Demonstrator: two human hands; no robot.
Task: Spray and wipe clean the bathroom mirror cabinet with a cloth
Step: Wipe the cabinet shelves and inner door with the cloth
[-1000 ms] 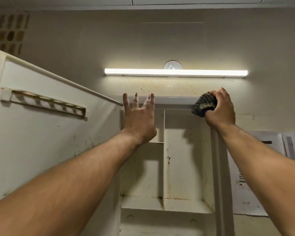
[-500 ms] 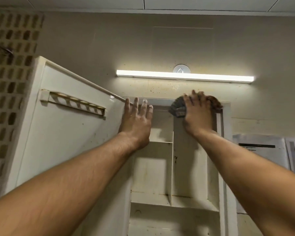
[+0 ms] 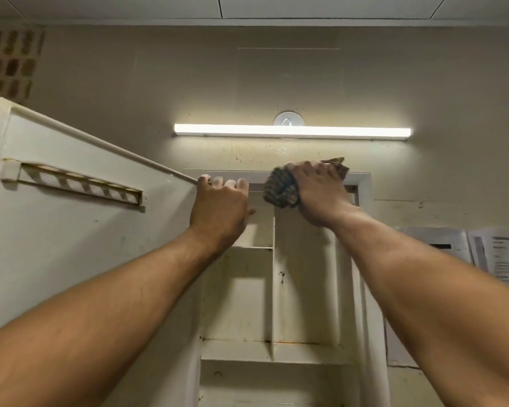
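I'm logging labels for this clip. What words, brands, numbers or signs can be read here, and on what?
Nothing is legible.
Left paper sheet: a dark bar and print, too blurred to read.
Right paper sheet: print, too blurred to read.
Round fitting behind the light: a triangular mark, no letters.
On the cabinet, door and cloth: no text seen.
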